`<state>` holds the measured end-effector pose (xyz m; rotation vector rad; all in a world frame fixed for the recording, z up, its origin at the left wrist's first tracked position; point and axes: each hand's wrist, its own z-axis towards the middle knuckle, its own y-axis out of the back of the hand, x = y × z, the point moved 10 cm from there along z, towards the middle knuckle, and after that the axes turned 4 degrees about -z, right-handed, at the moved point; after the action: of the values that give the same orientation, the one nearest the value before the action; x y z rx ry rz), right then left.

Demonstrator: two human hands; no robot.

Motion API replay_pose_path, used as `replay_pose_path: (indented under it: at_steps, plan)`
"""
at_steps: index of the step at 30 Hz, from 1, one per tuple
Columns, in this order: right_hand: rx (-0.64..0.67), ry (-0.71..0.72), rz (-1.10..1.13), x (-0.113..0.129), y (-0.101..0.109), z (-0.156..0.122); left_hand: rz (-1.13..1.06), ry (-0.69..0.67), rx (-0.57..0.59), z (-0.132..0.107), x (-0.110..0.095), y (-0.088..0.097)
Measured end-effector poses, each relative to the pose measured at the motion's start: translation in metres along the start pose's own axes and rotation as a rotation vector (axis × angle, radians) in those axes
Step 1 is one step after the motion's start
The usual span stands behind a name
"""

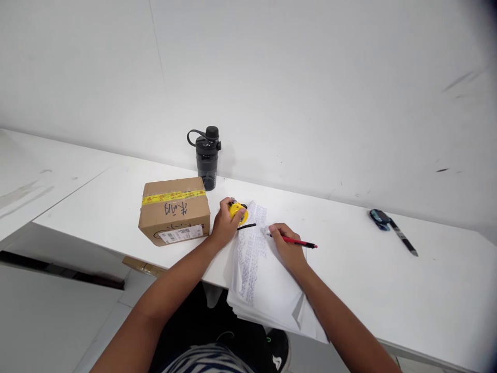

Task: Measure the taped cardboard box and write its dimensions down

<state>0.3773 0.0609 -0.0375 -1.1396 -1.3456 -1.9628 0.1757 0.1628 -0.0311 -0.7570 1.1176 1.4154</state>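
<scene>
My left hand (224, 224) is closed around a small yellow tape measure (236, 210), resting it on the top edge of a stack of white papers (264, 280) covered in handwriting. A short black strap sticks out from the tape measure onto the paper. My right hand (285, 243) pinches a red pen (298, 241) with its tip on the top sheet. The paper stack hangs over the front edge of the white table (388, 280). A taped cardboard box (174, 210) sits just left of my left hand.
A dark water bottle (207, 158) stands behind the box by the wall. A dark watch-like device with a strap (390, 225) lies at the right of the table. A second white table (39, 176) adjoins at the left. My shoe (277, 355) shows below.
</scene>
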Motion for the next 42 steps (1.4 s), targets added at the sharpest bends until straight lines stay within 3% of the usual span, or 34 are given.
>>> replay_pose_path:
  at_steps: [9,14,18,25,28,29,31,33,35,37,40,42]
  plan:
    - [0.003,-0.033,-0.044,-0.015,0.002,0.006,0.005,0.006,0.024,-0.001,-0.003,0.000]
    - [-0.063,0.110,-0.206,-0.012,0.007,0.013,-0.024,0.022,-0.007,-0.003,-0.003,0.004]
    - [-0.143,0.133,-0.369,-0.023,0.010,0.020,-0.042,0.064,-0.002,-0.005,-0.001,0.004]
    - [-0.225,-0.026,-0.440,-0.037,0.021,0.034,-0.096,0.103,-0.002,-0.009,-0.010,0.007]
    - [-0.184,0.055,-0.263,-0.013,0.016,0.021,-0.345,0.120,-0.003,-0.036,-0.038,0.012]
    - [-0.112,0.121,-0.154,0.001,0.008,0.012,-0.483,0.110,-0.002,-0.050,-0.051,0.014]
    - [0.192,0.228,0.138,0.032,-0.024,-0.015,-0.726,0.075,0.023,-0.079,-0.081,0.017]
    - [0.343,0.358,0.348,0.070,-0.040,-0.050,-0.922,0.056,0.040,-0.104,-0.105,0.021]
    - [0.372,0.513,0.432,0.109,-0.047,-0.080,-1.019,0.008,0.009,-0.120,-0.123,0.035]
    - [0.302,0.584,0.420,0.140,-0.052,-0.095,-1.019,-0.030,-0.078,-0.125,-0.132,0.060]
    - [0.226,0.642,0.290,0.182,-0.064,-0.095,-0.979,0.071,-0.206,-0.123,-0.124,0.103]
    - [0.268,0.738,0.167,0.215,-0.076,-0.092,-0.940,0.164,-0.264,-0.122,-0.114,0.132]
